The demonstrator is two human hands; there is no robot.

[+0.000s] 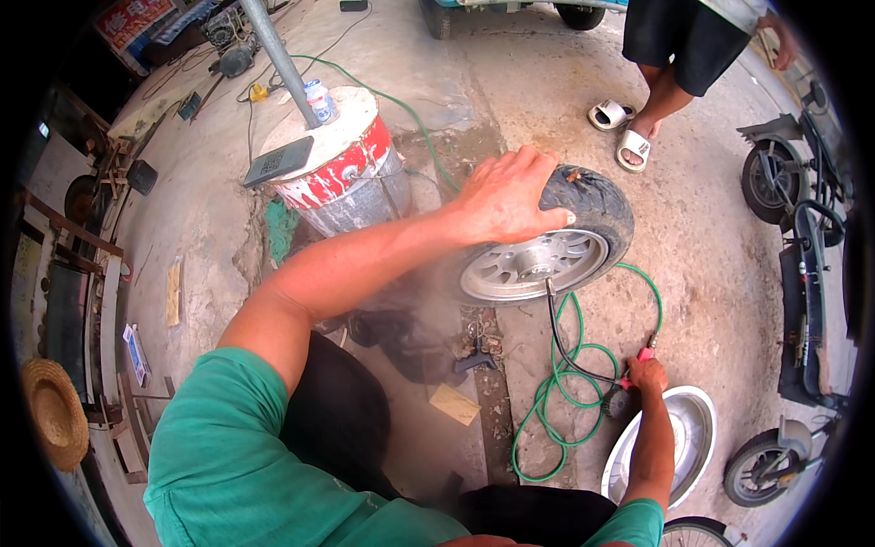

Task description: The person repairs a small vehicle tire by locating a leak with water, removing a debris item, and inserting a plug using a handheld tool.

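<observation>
We find the wheel (538,251) lying nearly flat on the concrete floor (711,264), near the middle of the yard, its silver hub facing up and its black tyre around it. The left hand (504,199) lies spread over the tyre's upper edge, palm down, fingers draped rather than clenched; we judge this a steadying press that keeps the wheel from shifting. A black hose (558,333) runs from the rim's valve down to the right hand (645,372), which is closed around a small red-handled fitting (641,357), where a green hose (556,410) also ends, its slack coiled on the floor between wheel and knees. A silver hub cover (684,438) lies just beside the right wrist. A red-and-white drum (342,169) stands behind the wheel, carrying a bottle (319,100) and a dark flat device (278,160). A bystander's sandalled feet (624,132) stand well apart, toward the floor's far edge.
</observation>
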